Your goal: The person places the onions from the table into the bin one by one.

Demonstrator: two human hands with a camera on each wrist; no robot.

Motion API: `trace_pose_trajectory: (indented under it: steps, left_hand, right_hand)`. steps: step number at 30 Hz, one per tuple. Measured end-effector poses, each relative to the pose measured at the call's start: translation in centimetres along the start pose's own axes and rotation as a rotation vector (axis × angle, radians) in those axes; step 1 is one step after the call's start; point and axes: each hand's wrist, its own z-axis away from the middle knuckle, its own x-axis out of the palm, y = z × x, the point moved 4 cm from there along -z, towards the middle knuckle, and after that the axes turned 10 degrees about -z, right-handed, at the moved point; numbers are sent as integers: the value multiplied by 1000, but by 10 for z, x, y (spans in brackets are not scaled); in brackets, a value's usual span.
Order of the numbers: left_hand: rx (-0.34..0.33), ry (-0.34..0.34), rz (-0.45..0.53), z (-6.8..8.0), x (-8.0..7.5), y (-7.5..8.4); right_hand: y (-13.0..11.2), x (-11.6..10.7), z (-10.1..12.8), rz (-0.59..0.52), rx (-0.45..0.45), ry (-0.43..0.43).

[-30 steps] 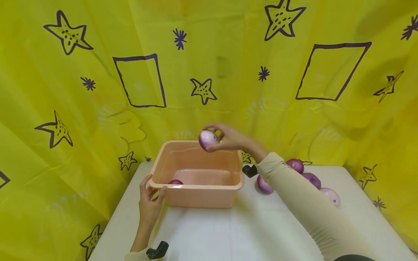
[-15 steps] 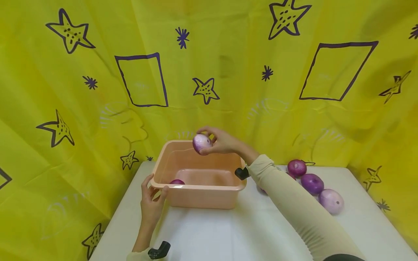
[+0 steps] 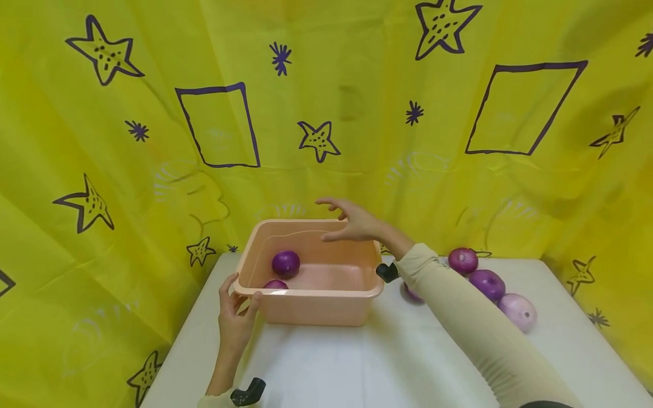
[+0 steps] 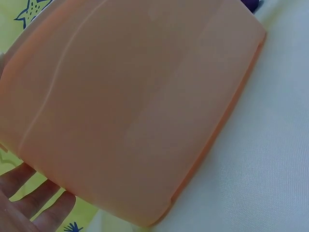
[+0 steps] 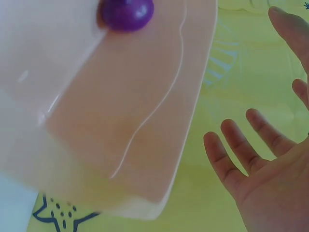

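A peach plastic basin (image 3: 316, 309) stands on the white table. My left hand (image 3: 236, 326) grips its near left corner, thumb at the front rim and fingers at the left side; in the left wrist view several fingers (image 4: 53, 210) touch the rim. Over the basin's back right part hovers my right hand (image 3: 354, 222), fingers spread and holding nothing. Inside the basin, on the left, lie a purple onion (image 3: 286, 263) and a second onion (image 3: 276, 284), half hidden by the front wall. The right wrist view shows one purple onion (image 5: 128, 13) inside.
Right of the basin, a red onion (image 3: 463, 261), a purple onion (image 3: 487, 285) and a pale onion (image 3: 517, 312) lie in a row. Another onion (image 3: 412, 294) is partly hidden by the right sleeve. A yellow curtain (image 3: 357, 141) surrounds the white table (image 3: 316, 368).
My right hand has let go of the onion it held above the basin, its fingers now spread. A second onion now lies inside. The left hand stays on the rim.
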Motion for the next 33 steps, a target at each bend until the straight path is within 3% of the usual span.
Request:
trace_pose_trajectory:
  steps: [6, 13, 20, 33]
  left_hand:
    - [-1, -11, 13, 0, 0, 2]
    - [-4, -8, 15, 0, 2, 3]
    - [-2, -1, -1, 0, 1, 1]
    - [-6, 1, -10, 1, 0, 2]
  right_hand:
    - [6, -14, 16, 6, 6, 57]
    - [14, -39, 55, 52, -16, 102]
    - [33, -67, 106, 145, -21, 167]
    - [68, -108, 218, 204, 119, 293]
